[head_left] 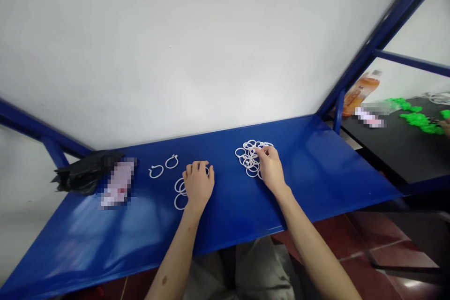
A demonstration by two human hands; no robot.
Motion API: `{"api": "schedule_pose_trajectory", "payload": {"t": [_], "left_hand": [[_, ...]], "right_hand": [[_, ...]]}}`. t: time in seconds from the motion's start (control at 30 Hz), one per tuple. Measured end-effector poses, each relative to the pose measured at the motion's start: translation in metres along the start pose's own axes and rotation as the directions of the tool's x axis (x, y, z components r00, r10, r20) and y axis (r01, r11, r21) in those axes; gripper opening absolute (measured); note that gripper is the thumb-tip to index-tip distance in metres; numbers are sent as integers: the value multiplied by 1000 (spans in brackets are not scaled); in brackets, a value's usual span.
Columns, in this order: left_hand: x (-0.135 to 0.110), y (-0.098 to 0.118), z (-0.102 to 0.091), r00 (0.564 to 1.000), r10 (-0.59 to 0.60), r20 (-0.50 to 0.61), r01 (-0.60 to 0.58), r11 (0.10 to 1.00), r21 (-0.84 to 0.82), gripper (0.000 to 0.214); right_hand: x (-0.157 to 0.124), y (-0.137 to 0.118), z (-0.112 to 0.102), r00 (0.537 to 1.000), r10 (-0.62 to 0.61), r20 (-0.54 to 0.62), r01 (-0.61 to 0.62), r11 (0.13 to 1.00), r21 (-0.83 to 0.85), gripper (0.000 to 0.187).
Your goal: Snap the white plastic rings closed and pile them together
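On the blue table, my left hand (198, 183) lies palm down over a small group of white plastic rings (180, 202), fingers stretched forward and thumb apart. Part of one ring shows between its thumb and forefinger; the palm hides whatever else is beneath. My right hand (272, 168) reaches into a larger pile of white rings (251, 172), thumb and forefinger pinched on a ring at the pile's right side. Left of my left hand, one open ring (156, 177) with small knobbed ends lies apart, near a second ring (171, 167).
A black plastic bag (79, 176) and a blurred-out pinkish object (117, 183) lie at the table's left end. Blue frame bars (372, 44) flank the white wall. On a dark table at right are an orange bottle (362, 92), green pieces (422, 123) and part of another person's hand (446, 126).
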State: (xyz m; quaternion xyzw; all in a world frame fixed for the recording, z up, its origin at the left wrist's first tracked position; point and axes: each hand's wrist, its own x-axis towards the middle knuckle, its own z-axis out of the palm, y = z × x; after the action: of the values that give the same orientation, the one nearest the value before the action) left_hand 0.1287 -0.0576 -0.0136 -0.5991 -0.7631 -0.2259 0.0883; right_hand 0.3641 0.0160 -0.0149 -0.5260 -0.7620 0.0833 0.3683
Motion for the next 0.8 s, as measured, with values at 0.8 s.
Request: {"api": "schedule_pose_trajectory", "payload": {"t": [0.8], "left_hand": [[-5,11,5,977,-37,209,136,864,-485,29]], "right_hand": [[-9,-22,1,977,-193,-88,195,981,16,22]]}}
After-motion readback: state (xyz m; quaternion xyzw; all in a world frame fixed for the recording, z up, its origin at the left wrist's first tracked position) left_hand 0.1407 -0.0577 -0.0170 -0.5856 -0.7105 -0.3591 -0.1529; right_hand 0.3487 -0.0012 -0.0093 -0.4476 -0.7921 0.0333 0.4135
